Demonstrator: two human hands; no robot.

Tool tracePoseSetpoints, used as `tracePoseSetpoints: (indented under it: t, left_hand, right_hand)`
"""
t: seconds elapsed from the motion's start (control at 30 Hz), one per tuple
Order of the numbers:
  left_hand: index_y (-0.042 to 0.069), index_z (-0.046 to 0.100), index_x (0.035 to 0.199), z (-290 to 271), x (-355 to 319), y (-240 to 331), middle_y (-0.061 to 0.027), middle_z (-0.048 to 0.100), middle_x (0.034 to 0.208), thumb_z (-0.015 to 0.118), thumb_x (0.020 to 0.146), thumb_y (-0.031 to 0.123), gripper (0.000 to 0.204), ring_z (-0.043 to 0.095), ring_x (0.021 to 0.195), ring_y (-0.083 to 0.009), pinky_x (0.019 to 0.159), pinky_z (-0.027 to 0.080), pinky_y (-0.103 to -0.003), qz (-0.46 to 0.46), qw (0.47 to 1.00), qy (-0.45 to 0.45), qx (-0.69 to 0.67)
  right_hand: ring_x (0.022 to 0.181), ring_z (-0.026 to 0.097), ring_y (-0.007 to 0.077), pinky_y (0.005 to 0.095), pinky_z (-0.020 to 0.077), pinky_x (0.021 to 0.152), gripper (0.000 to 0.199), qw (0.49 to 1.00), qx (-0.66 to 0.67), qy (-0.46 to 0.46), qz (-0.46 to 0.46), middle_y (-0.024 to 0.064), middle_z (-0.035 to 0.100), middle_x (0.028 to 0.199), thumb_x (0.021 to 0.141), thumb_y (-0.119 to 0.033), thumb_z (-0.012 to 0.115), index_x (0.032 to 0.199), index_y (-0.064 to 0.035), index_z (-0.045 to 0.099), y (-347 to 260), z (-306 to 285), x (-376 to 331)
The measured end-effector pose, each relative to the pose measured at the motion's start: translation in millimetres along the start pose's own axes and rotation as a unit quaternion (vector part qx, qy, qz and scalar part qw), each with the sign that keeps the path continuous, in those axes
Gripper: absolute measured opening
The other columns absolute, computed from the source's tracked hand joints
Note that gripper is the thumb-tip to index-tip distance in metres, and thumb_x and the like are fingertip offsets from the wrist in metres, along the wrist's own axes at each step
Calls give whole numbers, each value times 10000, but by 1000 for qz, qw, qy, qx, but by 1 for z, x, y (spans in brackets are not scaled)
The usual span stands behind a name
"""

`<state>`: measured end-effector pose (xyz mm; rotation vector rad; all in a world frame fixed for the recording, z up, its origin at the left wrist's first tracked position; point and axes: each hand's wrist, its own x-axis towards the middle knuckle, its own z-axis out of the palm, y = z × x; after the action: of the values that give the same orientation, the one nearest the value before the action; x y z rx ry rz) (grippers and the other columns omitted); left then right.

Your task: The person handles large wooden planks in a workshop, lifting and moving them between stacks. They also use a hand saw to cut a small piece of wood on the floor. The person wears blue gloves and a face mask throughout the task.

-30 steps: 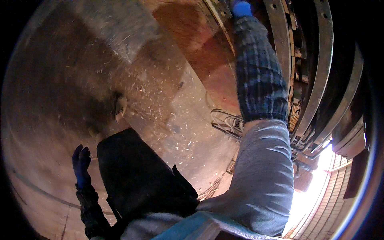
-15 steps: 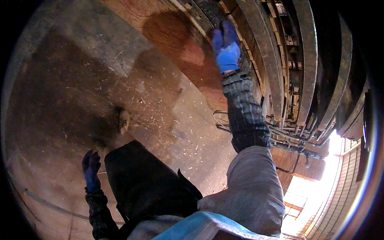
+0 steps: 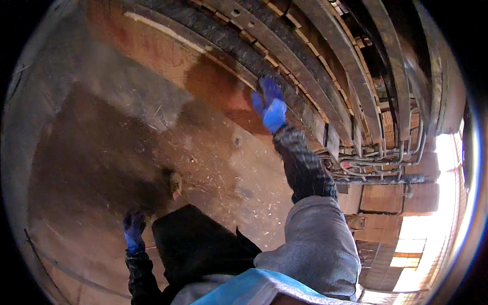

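My right hand (image 3: 272, 105), in a blue work glove, reaches forward to a stack of long dark metal slabs (image 3: 295, 61). Its fingers are stretched out with the thumb apart, and nothing shows in them. It lies over the near edge of the lowest slab; whether it presses on it I cannot tell. Wood-coloured strips (image 3: 310, 99) show in the gaps between slabs. Below the stack is a reddish-brown panel (image 3: 157, 48). My left hand (image 3: 134, 231), gloved in the same blue, hangs over the floor beside my dark apron (image 3: 198, 244), fingers loosely apart and holding nothing.
Wood chips litter the brown floor (image 3: 218, 178), where a shoe (image 3: 175, 185) shows. Hoses and pipes (image 3: 376, 165) run along the right end of the slabs. Stacked wooden blocks (image 3: 384, 198) stand beyond, before a bright opening (image 3: 447, 152). A dark line (image 3: 91, 279) crosses the floor at lower left.
The view has turned, bringing more of the slabs and pipes into sight. My right hand appears lower and further left, still by the slab edge. My left hand has shifted slightly right and down.
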<state>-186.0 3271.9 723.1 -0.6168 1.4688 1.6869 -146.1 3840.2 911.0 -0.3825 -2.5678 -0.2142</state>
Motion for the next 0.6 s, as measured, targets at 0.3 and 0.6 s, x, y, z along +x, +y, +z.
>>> tracePoseSetpoints:
  t: [0.3, 0.6]
  left_hand:
    - [145, 566, 1228, -64, 5, 7, -28, 647, 1094, 632, 916, 237, 332, 609, 951, -151, 747, 492, -295, 52, 998, -18, -30]
    - [135, 535, 1281, -81, -2, -51, -36, 634, 1131, 653, 899, 287, 428, 598, 968, -148, 756, 491, -297, 8, 997, -75, -3]
  right_hand:
    - [1199, 522, 374, 415, 421, 1006, 522, 983, 65, -120, 124, 205, 555, 1293, 863, -221, 673, 1324, -45, 501, -54, -88, -163]
    - [1228, 517, 356, 398, 422, 1019, 481, 959, 98, -175, 199, 224, 540, 1311, 890, -226, 646, 1302, -20, 510, -91, -109, -229]
